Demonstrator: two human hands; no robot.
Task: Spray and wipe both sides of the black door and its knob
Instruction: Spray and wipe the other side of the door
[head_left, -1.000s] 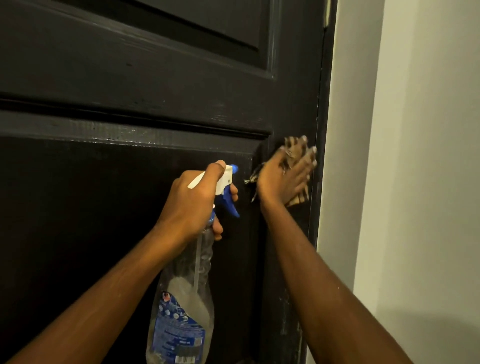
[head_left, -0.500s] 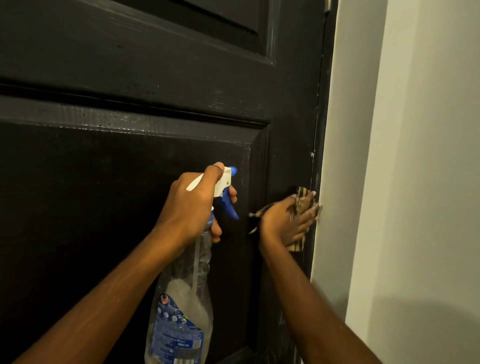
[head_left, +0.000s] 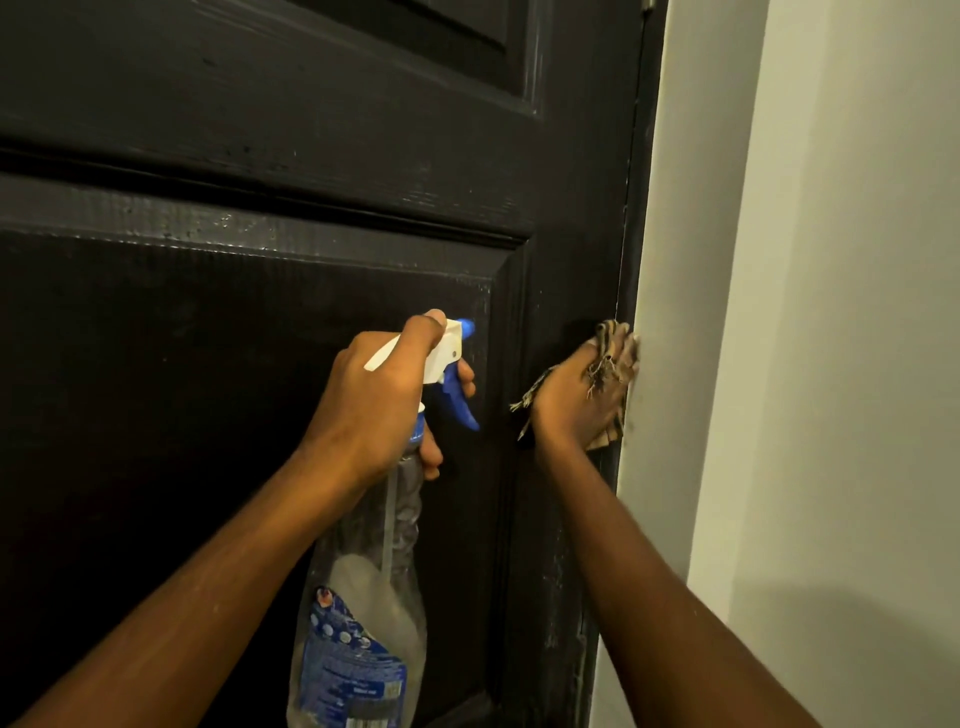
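The black panelled door (head_left: 270, 322) fills the left and middle of the view; its knob is out of sight. My left hand (head_left: 374, 400) grips the neck of a clear spray bottle (head_left: 363, 613) with a blue label, a white head and a blue trigger, nozzle aimed at the door. My right hand (head_left: 576, 400) lies flat on a striped, frayed cloth (head_left: 615, 338) and presses it against the door's right stile, close to the edge by the wall. Most of the cloth is hidden under the hand.
A pale wall (head_left: 810, 364) stands directly to the right of the door edge, and my right fingertips are close to it. The door's raised rail (head_left: 260, 228) runs across above both hands.
My right hand slid the cloth down the door's right stile, then came back up a little. The left hand and the bottle have stayed almost where they were.
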